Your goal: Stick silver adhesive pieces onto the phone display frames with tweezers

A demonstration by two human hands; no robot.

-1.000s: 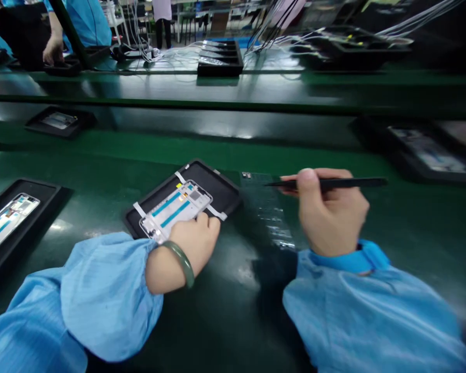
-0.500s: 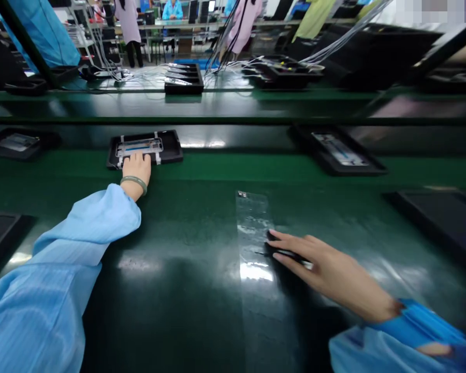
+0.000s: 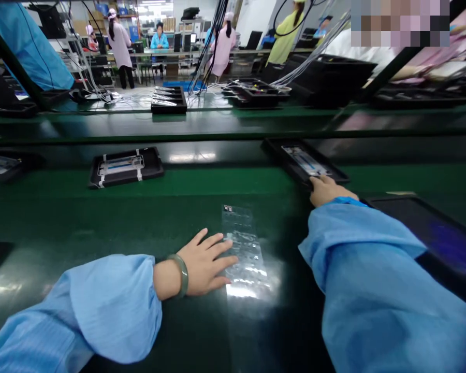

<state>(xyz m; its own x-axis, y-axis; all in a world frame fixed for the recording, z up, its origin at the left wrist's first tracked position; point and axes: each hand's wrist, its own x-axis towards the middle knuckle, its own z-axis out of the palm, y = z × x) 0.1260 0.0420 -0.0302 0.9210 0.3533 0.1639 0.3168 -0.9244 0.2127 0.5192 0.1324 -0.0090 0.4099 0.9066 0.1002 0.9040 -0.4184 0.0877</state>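
My left hand (image 3: 205, 264), a green bangle at its wrist, lies with fingers spread. Its fingertips rest on the left side of a clear plastic film strip (image 3: 241, 243), which lies lengthwise on the green work surface. Two small pale marks show at the strip's far corner. My right hand (image 3: 326, 190) reaches to the near edge of a black tray (image 3: 283, 161), its fingers bent over the rim. In that tray lies a phone-sized clear and silvery part (image 3: 305, 159) with a blue strip. Whether the right palm holds anything else is hidden.
Another black tray (image 3: 153, 163) with a taped, similar part stands at back left, and a third (image 3: 27, 163) lies farther left. A large dark tray (image 3: 399, 204) is beside my right sleeve. Beyond a raised shelf are cables, bins (image 3: 169, 109) and several people.
My left hand has left the back-left tray and come down to the film strip. My right hand, earlier holding a dark slender tool at the strip, has moved to the right tray. The view has shifted.
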